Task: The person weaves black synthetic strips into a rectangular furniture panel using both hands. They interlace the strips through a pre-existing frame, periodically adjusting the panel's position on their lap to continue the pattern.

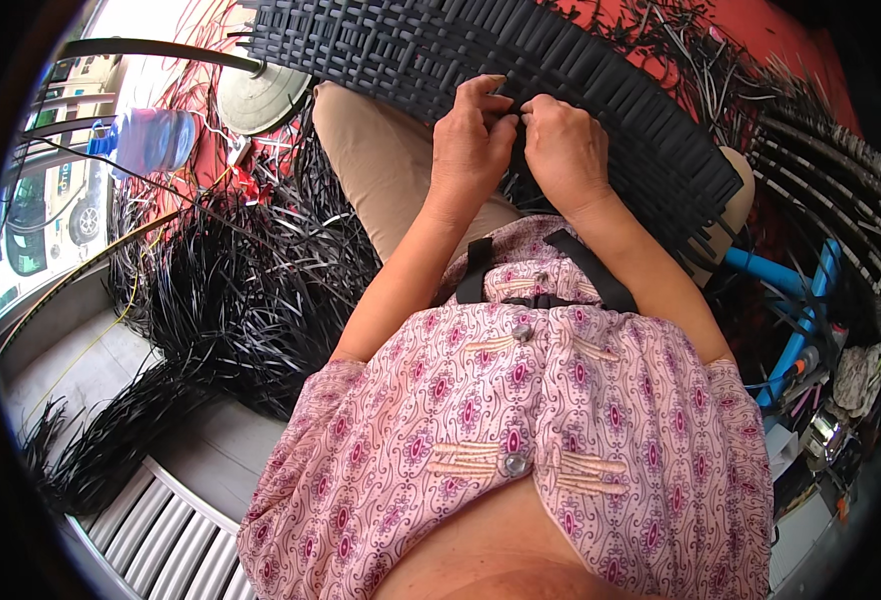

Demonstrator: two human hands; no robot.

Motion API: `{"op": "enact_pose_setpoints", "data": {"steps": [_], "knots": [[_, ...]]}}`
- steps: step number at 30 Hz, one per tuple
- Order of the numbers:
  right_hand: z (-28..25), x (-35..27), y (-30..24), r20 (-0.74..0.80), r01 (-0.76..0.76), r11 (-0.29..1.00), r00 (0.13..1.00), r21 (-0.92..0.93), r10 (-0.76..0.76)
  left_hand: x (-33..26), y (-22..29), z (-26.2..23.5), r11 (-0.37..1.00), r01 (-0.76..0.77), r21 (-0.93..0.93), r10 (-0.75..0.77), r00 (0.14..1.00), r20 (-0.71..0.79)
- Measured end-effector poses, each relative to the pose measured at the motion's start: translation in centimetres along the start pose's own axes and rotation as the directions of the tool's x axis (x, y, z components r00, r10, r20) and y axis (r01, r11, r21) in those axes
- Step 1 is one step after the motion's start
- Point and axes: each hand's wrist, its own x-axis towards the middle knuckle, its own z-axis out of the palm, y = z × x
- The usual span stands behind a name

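Observation:
Across my lap lies a curved panel of woven black plastic strips (361, 50), with a tighter rib-like band along its far right side. Both my hands work close together at its near edge. My left hand (473, 150) is closed, thumb and fingers pinching at a black strip of the weave, its index finger bent over the panel. Just to its right my right hand (567, 152) is also closed, fingertips pressed together and nearly meeting the left thumb. The strip between them is mostly hidden by my fingers.
A big heap of loose black strips (251, 260) lies on my left, near a round pale base (261, 97) and a blue water bottle (161, 140). On my right stand a blue frame (806, 320) and a stack of woven pieces (831, 190). A slatted metal surface (166, 535) is at lower left.

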Motion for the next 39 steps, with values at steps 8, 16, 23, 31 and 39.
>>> {"op": "enact_pose_setpoints", "data": {"steps": [8, 16, 23, 31, 39], "knots": [[0.0, -0.2, -0.1, -0.022, 0.018, 1.000, 1.000, 0.021, -0.017, 0.2, 0.4, -0.2, 0.999, 0.034, -0.032, -0.035, 0.999, -0.030], [0.4, -0.1, -0.2, -0.033, 0.012, 0.999, 0.999, 0.043, -0.011, 0.2, 0.1, 0.4, 0.999, -0.032, 0.030, 0.034, 0.994, -0.102], [0.0, -0.5, 0.0, -0.006, 0.015, 0.990, 1.000, 0.141, -0.014, 0.3, -0.2, 0.2, 0.997, -0.003, -0.075, -0.004, 0.995, -0.095], [-2.0, -1.9, -0.5, -0.009, 0.019, 0.984, 1.000, 0.177, -0.018, 0.1, -0.3, -0.2, 0.989, 0.037, -0.142, -0.041, 0.999, -0.030], [-0.8, -0.6, -0.3, -0.062, 0.107, 0.974, 0.993, 0.201, -0.096, 1.5, -1.4, -1.9, 0.964, 0.111, -0.240, -0.103, 0.994, 0.044]]}}
